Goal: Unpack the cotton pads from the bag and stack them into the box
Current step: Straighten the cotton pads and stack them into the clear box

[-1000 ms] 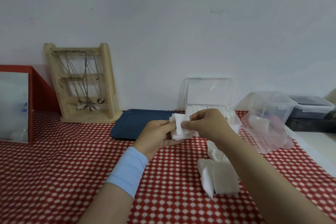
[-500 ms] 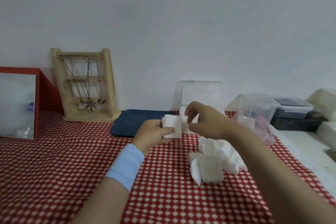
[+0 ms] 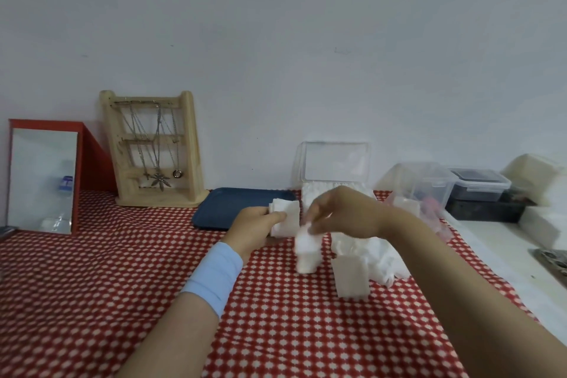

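Note:
My left hand (image 3: 257, 225) grips a small stack of white cotton pads (image 3: 287, 218) above the red checked cloth. Just right of it, my right hand (image 3: 340, 213) pinches a blurred clump of cotton pads (image 3: 306, 250) that hangs down from its fingers. Another block of pads (image 3: 351, 278) stands on the cloth, against the crumpled clear bag (image 3: 380, 255). Behind my hands, the clear box (image 3: 334, 164) has its lid up and white pads showing inside; my right hand hides most of its lower part.
A dark blue tray (image 3: 242, 205) lies behind my left hand. A wooden necklace stand (image 3: 152, 147) and a red-framed mirror (image 3: 43, 176) stand at the back left. Clear plastic containers (image 3: 429, 184) and a dark lidded tub (image 3: 478, 184) sit at the right, next to a white counter (image 3: 521, 255).
My right hand has let go of the stack in my left hand, moved right and down, and taken hold of a clump of pads from the pile. The view has shifted left.

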`<state>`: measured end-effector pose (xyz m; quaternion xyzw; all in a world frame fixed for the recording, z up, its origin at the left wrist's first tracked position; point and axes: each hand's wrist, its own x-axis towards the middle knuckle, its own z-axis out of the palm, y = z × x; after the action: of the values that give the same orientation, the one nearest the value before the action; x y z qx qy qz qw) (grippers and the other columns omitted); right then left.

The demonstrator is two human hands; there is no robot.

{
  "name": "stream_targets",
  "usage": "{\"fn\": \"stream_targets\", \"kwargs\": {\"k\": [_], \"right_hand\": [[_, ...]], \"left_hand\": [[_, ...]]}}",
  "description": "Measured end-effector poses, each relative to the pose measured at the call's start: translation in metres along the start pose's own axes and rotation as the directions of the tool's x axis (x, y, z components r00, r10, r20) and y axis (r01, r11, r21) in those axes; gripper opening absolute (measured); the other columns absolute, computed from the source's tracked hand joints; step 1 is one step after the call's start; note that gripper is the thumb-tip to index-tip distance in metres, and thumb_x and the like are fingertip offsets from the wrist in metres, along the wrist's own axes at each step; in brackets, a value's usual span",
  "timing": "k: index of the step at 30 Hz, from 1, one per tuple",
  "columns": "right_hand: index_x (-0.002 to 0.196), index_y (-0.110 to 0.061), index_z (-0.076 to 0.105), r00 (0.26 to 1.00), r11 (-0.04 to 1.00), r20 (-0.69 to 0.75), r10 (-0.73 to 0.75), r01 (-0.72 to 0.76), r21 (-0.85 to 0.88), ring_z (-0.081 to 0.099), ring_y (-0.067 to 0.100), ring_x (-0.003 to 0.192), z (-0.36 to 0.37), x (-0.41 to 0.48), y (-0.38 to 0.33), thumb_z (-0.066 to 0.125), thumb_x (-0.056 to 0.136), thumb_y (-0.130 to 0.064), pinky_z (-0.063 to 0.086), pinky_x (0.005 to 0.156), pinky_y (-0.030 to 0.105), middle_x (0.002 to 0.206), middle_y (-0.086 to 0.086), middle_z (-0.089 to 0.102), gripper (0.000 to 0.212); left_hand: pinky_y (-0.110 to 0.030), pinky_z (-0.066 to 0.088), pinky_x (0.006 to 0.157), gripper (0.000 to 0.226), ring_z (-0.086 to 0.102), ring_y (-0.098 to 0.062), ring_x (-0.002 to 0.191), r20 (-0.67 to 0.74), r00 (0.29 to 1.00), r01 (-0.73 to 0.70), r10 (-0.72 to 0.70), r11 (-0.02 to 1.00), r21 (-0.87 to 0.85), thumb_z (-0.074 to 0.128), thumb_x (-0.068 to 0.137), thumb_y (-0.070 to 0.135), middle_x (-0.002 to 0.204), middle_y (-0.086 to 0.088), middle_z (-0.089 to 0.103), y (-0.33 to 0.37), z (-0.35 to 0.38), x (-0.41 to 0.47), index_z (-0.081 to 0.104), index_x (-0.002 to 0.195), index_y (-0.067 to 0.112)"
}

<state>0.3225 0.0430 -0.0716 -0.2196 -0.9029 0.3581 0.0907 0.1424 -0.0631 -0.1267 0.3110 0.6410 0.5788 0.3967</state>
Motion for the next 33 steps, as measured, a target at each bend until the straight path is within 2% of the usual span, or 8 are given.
{"fn": "stream_targets", "kwargs": {"k": [4,6,10,16,21,25,29,33], "right_hand": [[0.099,-0.014,0.073,0.946,0.926,-0.302,0.117,0.006,0.376,0.062,0.007,0.062,-0.002,-0.001,-0.001,0.073,0.09,-0.01,0.048,0.057,0.019,0.087,0.004,0.075,0.01],[0.107,-0.014,0.072,0.929,0.88,-0.317,0.192,-0.019,0.475,0.055,0.012,0.055,0.001,0.001,0.003,0.074,0.089,-0.009,0.046,0.054,0.024,0.084,0.009,0.073,0.018],[0.106,-0.006,0.075,0.933,0.821,-0.277,0.231,-0.034,0.57,0.065,0.016,0.066,0.001,0.003,0.003,0.074,0.088,-0.003,0.051,0.055,0.026,0.087,0.012,0.076,0.019],[0.089,-0.003,0.075,0.875,0.862,-0.363,0.32,-0.11,0.494,0.063,0.01,0.054,0.003,0.01,0.0,0.08,0.083,-0.011,0.05,0.049,0.024,0.074,0.005,0.073,0.011],[0.08,-0.004,0.075,0.792,0.88,-0.489,0.365,-0.122,0.46,0.062,0.01,0.052,0.003,0.016,0.002,0.082,0.079,-0.01,0.04,0.042,0.013,0.067,0.0,0.07,0.009],[0.077,-0.007,0.073,0.809,0.861,-0.486,0.329,-0.046,0.507,0.065,0.016,0.059,-0.004,0.016,0.0,0.081,0.08,-0.008,0.041,0.043,0.021,0.072,0.005,0.073,0.008],[0.073,-0.016,0.072,0.799,0.926,-0.512,0.314,-0.137,0.353,0.056,0.002,0.043,-0.011,0.021,0.0,0.078,0.079,-0.011,0.043,0.044,0.019,0.066,-0.004,0.071,0.01],[0.091,-0.019,0.071,0.8,0.944,-0.521,0.298,-0.164,0.288,0.064,0.006,0.065,-0.02,0.031,0.005,0.079,0.081,-0.018,0.046,0.05,0.016,0.086,-0.004,0.071,0.013]], "left_hand": [[-0.038,0.062,0.087,0.016,0.073,-0.026,0.104,0.006,1.0,0.03,-0.03,0.996,-0.078,0.066,0.097,0.014,0.112,-0.013,0.075,0.002,0.0,0.002,0.071,0.109,0.005],[-0.04,0.062,0.09,0.019,0.074,-0.026,0.104,0.025,1.0,0.02,-0.017,0.995,-0.097,0.067,0.096,0.013,0.111,-0.012,0.076,0.004,0.004,0.003,0.073,0.111,0.004],[-0.039,0.062,0.09,0.019,0.075,-0.025,0.102,0.067,0.998,0.001,0.007,0.994,-0.106,0.066,0.097,0.013,0.108,-0.011,0.078,0.006,0.012,0.006,0.074,0.111,0.004],[-0.044,0.058,0.096,0.023,0.075,-0.029,0.101,0.166,0.986,0.055,-0.019,0.975,-0.216,0.064,0.099,0.013,0.108,-0.016,0.077,0.014,0.024,0.007,0.07,0.117,0.001],[-0.041,0.06,0.094,0.026,0.075,-0.027,0.104,0.205,0.979,0.037,0.014,0.969,-0.244,0.061,0.101,0.017,0.112,-0.015,0.077,0.016,0.03,0.012,0.069,0.121,0.002],[-0.039,0.062,0.088,0.027,0.076,-0.026,0.101,0.173,0.985,0.025,0.015,0.973,-0.227,0.061,0.101,0.014,0.112,-0.015,0.077,0.02,0.033,0.019,0.067,0.122,-0.001],[-0.038,0.062,0.086,0.032,0.075,-0.028,0.104,0.219,0.975,0.024,0.026,0.974,-0.224,0.062,0.1,0.019,0.114,-0.017,0.075,0.029,0.036,0.025,0.067,0.125,0.0],[-0.041,0.061,0.088,0.048,0.073,-0.03,0.108,0.257,0.967,0.067,0.007,0.959,-0.277,0.066,0.094,0.043,0.116,-0.018,0.074,0.04,0.038,0.034,0.067,0.122,0.005]]}}
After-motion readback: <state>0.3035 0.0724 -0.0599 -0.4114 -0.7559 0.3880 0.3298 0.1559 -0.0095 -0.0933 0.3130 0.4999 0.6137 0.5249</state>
